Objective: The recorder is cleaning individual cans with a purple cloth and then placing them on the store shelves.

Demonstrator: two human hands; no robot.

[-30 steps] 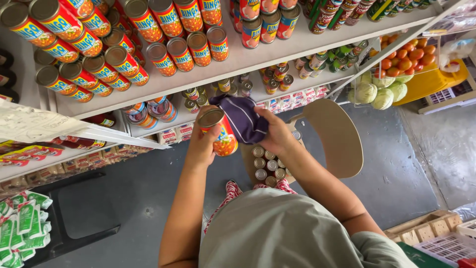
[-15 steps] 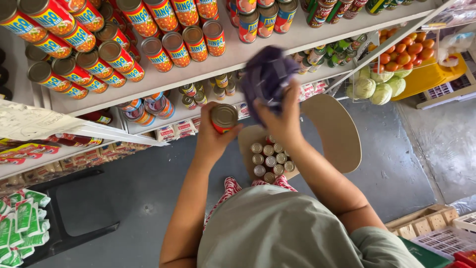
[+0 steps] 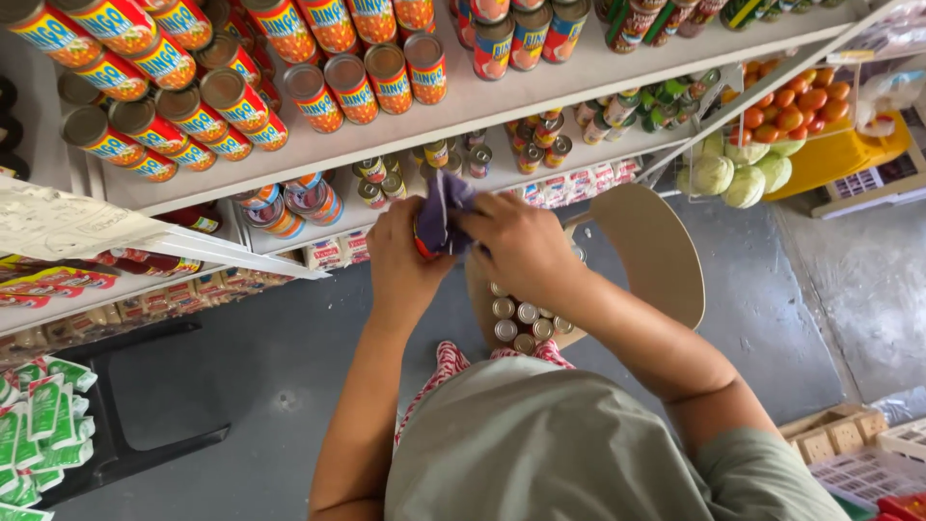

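Two hands met just above the carton of small tins [image 3: 516, 318]: the left hand [image 3: 403, 262] gripped a can [image 3: 421, 247] by its side, a rigid, probably weighty, smooth-walled cylinder. The right hand [image 3: 521, 249] pinched a soft purple cloth [image 3: 442, 207] draped limply over the can's top.

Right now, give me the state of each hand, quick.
Left hand: closed around a can, mostly hidden.
Right hand: closed on a purple cloth, pressing it on the can.

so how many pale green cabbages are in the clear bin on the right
3 pale green round cabbages show in the clear bin at the right: one at the left, one low in the middle, one at the right. A fourth may sit behind; others may be hidden.
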